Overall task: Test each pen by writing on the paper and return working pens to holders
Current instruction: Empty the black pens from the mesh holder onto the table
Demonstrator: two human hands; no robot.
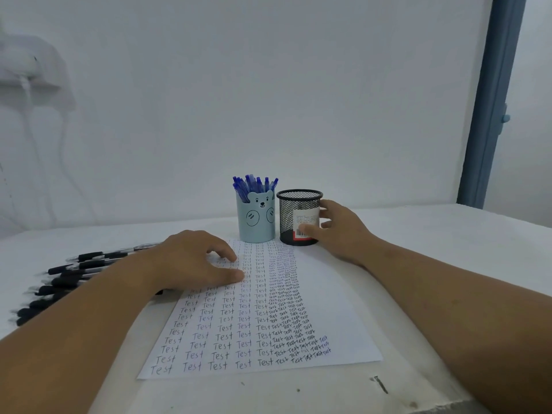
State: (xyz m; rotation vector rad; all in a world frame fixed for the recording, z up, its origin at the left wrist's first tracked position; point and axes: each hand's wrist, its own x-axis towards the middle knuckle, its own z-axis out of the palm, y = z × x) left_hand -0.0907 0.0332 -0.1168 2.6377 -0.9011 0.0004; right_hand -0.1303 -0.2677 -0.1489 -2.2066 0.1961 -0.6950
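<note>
Meanwhile the right hand point(337, 231) gripped the black mesh holder point(298, 216) near the tabletop's far edge; the left hand point(191, 259), fingers relaxed, rested on the paper point(322, 294).

left hand point(191, 261) hides part of the black pens point(68, 282).

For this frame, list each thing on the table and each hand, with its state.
Bear holder: upright, full of blue pens.
Mesh holder: upright, no pens showing above its rim, held by the right hand.
Paper: flat, covered in rows of "Test".
Black pens: lying in a row left of the paper.
Left hand: resting on the paper, holding nothing.
Right hand: grip round the mesh holder.
</note>
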